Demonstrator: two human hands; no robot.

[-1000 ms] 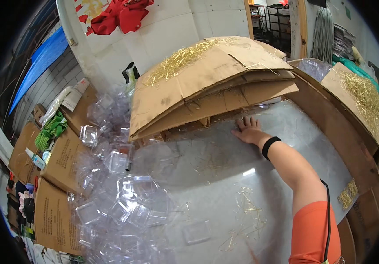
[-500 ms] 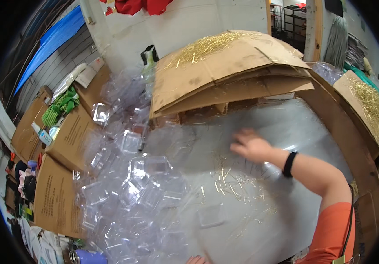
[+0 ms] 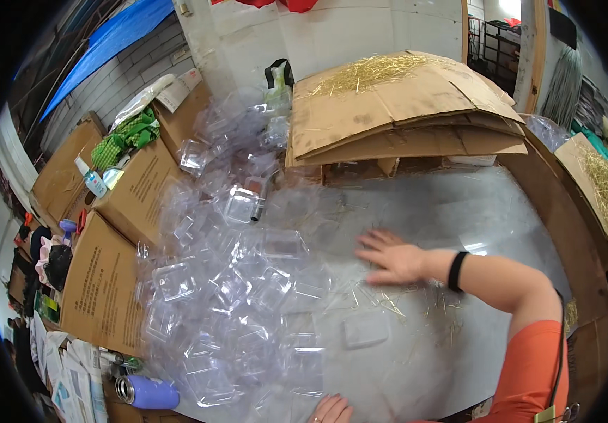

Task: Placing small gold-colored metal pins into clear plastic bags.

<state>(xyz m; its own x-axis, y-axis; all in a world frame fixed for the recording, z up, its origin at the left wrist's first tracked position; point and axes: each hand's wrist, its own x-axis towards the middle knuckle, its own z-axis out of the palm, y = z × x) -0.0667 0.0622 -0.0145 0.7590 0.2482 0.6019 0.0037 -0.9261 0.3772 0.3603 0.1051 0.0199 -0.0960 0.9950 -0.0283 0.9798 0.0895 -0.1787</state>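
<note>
My right hand (image 3: 392, 259), with a black band on the wrist, lies with spread fingers on the grey tabletop (image 3: 452, 204) and holds nothing that I can see. Beside and below its palm are thin gold shreds (image 3: 388, 304). My left hand (image 3: 332, 409) shows only in part at the near edge, its fingers resting there with nothing visible in them. A large heap of clear plastic boxes (image 3: 237, 296) covers the table's left side. One clear lid or tray (image 3: 365, 330) lies apart from it, between my two hands.
Bent cardboard sheets (image 3: 403, 99) with gold shreds on top stand at the back. A cardboard wall (image 3: 565, 211) borders the right side. To the left are brown cartons (image 3: 103, 289), a spray bottle (image 3: 91, 178), a green checked cloth (image 3: 128, 144) and a purple bottle (image 3: 147, 392).
The right hand has swept left and toward me over the tabletop, and the gold shreds lie differently. More of my left hand shows. The view has shifted, moving the surroundings rightward in the picture.
</note>
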